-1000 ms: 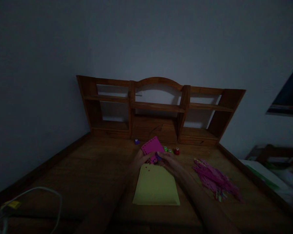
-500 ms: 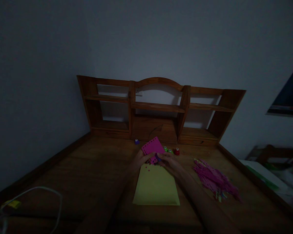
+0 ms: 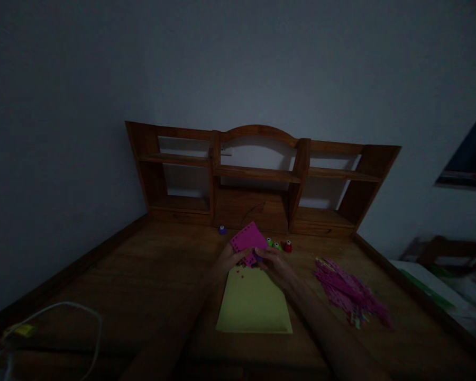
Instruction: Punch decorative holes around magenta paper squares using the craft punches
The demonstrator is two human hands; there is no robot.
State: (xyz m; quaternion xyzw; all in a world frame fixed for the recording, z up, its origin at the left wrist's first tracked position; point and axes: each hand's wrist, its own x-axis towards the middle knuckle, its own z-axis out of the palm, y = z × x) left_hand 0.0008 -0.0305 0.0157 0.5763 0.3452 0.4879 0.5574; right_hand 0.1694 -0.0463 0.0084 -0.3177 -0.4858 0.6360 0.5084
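Observation:
My left hand [image 3: 227, 259] grips a pink sheet of paper [image 3: 249, 237] by its lower left side, thumb on top. Small holes run along the sheet's edges. My right hand [image 3: 275, 263] is closed around a small purple craft punch [image 3: 257, 255] at the sheet's lower right edge. Below both hands lies a stack of yellow paper [image 3: 254, 307], with a few tiny pink cut-outs [image 3: 240, 273] at its top end. Just past my right hand stand green punches [image 3: 276, 246] and a red punch [image 3: 287, 246]. Another purple punch [image 3: 222, 230] sits farther back.
A pile of punched pink strips [image 3: 349, 291] lies on the wooden desk [image 3: 150, 280] to the right. Along the back stands a wooden shelf unit [image 3: 257, 172]. A white cable [image 3: 69, 304] and a yellow object [image 3: 26, 330] are at the near left.
Hardly anything differs. Both hands keep their places on the pink sheet and the punch; the view has shifted very slightly.

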